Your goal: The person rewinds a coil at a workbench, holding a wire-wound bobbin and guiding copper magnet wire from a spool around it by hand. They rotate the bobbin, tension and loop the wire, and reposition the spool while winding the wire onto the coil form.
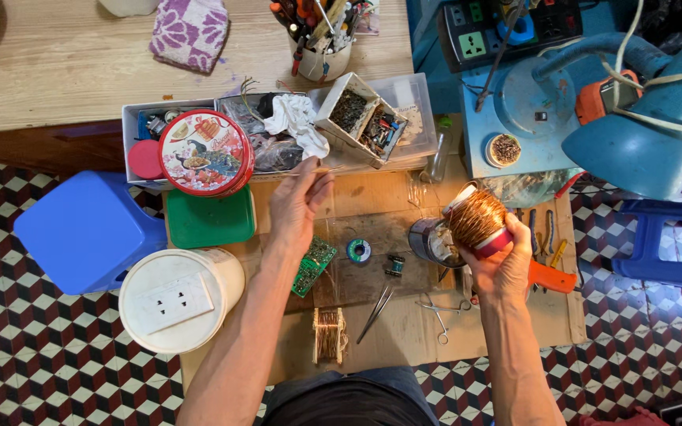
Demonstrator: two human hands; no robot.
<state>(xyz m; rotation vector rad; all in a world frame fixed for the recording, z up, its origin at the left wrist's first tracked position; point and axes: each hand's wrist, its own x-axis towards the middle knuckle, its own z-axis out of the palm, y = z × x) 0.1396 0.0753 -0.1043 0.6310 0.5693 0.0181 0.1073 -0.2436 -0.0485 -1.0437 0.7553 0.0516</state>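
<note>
Head view: right hand (499,272) hides part of copper-wire spool (477,219); left hand (297,203) pinches barely visible wire.

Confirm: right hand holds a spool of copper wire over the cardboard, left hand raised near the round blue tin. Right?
Not quite. The head view shows the round tin near the left hand is red with a picture lid, not blue. The rest stands: the right hand holds the spool of copper wire over the cardboard.
</note>
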